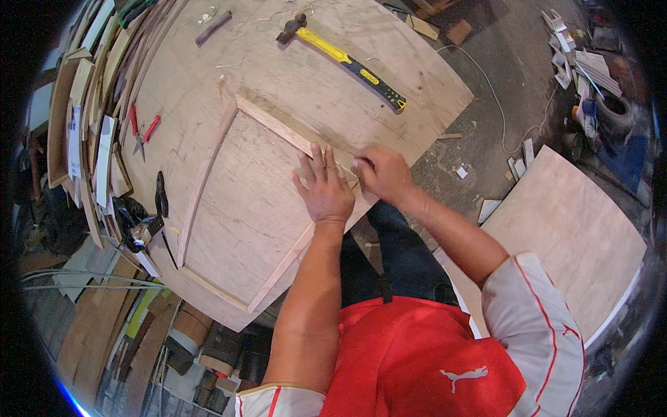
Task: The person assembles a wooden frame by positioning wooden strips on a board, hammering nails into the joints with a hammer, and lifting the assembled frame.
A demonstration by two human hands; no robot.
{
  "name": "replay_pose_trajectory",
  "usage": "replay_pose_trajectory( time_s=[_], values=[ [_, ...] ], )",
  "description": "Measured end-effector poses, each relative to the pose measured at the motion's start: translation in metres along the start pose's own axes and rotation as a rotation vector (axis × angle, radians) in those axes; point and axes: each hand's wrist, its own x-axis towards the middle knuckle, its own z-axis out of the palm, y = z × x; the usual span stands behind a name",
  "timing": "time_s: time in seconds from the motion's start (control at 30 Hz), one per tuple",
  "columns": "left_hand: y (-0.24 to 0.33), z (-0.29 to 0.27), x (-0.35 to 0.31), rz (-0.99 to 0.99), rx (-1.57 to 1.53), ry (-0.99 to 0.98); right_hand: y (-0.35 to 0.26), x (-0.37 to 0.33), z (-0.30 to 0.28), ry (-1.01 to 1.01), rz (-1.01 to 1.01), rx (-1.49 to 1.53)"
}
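Observation:
A rectangular frame of thin wooden strips [274, 126] lies on a plywood sheet [243, 208]. My left hand [324, 194] rests flat, fingers spread, on the frame's strip near its right corner. Just to the right, my right hand [384, 175] is curled closed at that same corner, by the sheet's edge. Whatever is in its fingers, if anything, is hidden. Beyond both hands, a hammer [347, 62] with a yellow and black handle lies on the plywood, its head to the upper left.
Red-handled cutters [144, 132] and a black-handled tool [162, 194] lie toward the sheet's left side. Long wooden strips [90, 146] are stacked along the left. A short dark wood piece [213, 28] lies at the far side. Another board [563, 229] stands at right; a cable [490, 87] crosses the floor.

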Motion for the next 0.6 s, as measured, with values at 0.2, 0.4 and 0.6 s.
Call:
replay_pose_trajectory(
  time_s=[0.2,0.4,0.6],
  values=[
    [0.002,0.002,0.001,0.003,-0.040,0.004,0.002,-0.022,0.017,0.146,0.053,0.066],
    [0.003,0.003,0.001,0.001,-0.056,0.013,0.005,-0.021,0.022,0.174,0.033,0.060],
    [0.002,0.003,0.002,0.001,-0.050,0.007,0.008,-0.021,0.025,0.192,-0.003,0.075]
  ],
)
